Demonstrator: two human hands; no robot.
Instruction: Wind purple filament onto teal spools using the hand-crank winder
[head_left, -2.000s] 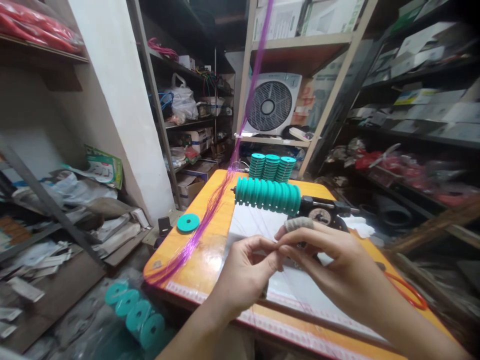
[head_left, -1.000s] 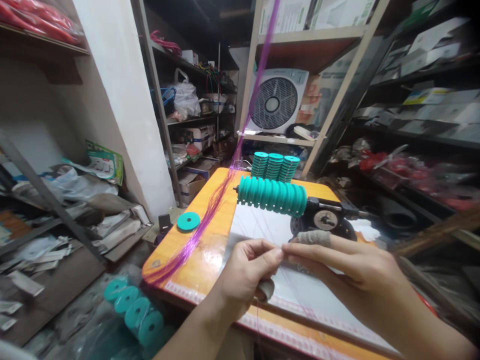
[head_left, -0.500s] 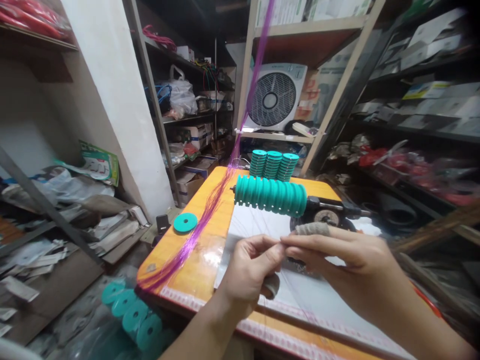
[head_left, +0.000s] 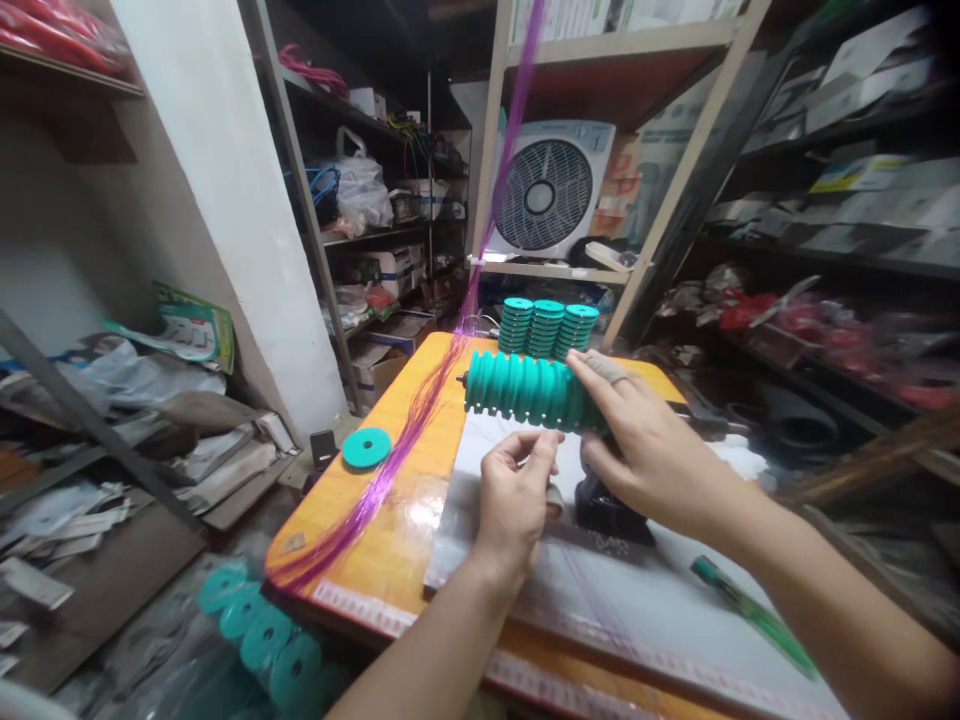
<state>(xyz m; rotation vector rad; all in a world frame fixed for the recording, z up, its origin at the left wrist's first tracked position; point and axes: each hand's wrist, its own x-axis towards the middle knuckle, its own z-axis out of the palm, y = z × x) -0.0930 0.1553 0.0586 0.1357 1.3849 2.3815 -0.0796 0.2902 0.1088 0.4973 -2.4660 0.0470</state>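
A row of ribbed green spools (head_left: 517, 388) lies sideways on the dark shaft of a small black winding device (head_left: 611, 505). My right hand (head_left: 637, 425), one finger wrapped in grey cloth tape, grips the row's right end, fingers over the top and thumb below. Just under the spools, my left hand (head_left: 517, 490) is closed in a pinch on what looks like a very thin thread; the strand itself barely shows. Faint purple strands (head_left: 589, 585) cross the white board (head_left: 517, 590) below the hands.
A bundle of purple threads (head_left: 382, 480) comes down from above and drapes over the yellow table (head_left: 427, 400). Left of it lies a loose green disc (head_left: 367, 449). Stacked green discs (head_left: 548, 325) stand at the back. A green-handled tool (head_left: 757, 615) rests by my right forearm.
My right hand has left my left hand and moved up onto the right end of the spools. My left hand has risen slightly, still pinched. The green-handled tool has come into view.
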